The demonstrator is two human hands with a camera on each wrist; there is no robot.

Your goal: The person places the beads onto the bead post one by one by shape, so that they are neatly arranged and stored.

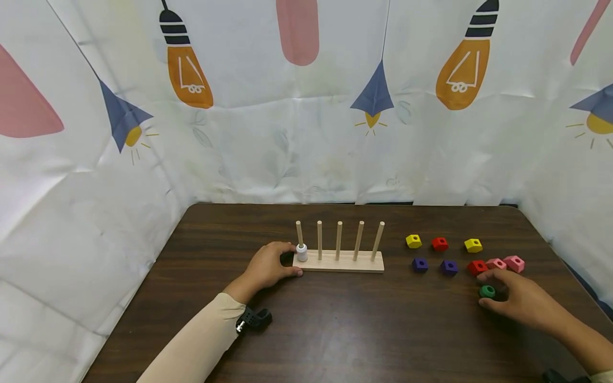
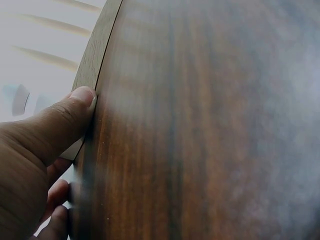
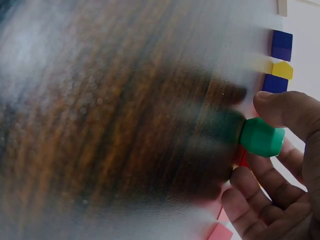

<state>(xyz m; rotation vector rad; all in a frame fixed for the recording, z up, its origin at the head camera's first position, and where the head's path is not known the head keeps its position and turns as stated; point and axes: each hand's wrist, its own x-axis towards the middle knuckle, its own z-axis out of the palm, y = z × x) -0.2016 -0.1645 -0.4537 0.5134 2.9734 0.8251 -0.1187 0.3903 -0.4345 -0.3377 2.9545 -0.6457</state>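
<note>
My left hand (image 1: 268, 266) grips the left end of a wooden peg stand (image 1: 345, 260), its thumb on the front edge and fingers behind. The left wrist view shows the thumb pressed against the stand's wooden side (image 2: 92, 60). Several pegs rise from the base. White beads (image 1: 301, 253) sit stacked on the leftmost peg. At the table's right, my right hand (image 1: 519, 298) reaches around a green bead (image 1: 487, 291), thumb on the near side and fingers beyond. In the right wrist view, the green bead (image 3: 262, 137) rests on the tabletop between spread thumb and fingers.
Behind the green bead lie a red bead (image 1: 477, 267) and two pink beads (image 1: 514, 264). Farther left are two purple beads (image 1: 420, 265), with two yellow beads (image 1: 414, 241) and another red bead (image 1: 439, 244) behind. The dark table (image 1: 364, 335) ends at a printed curtain (image 1: 306, 149).
</note>
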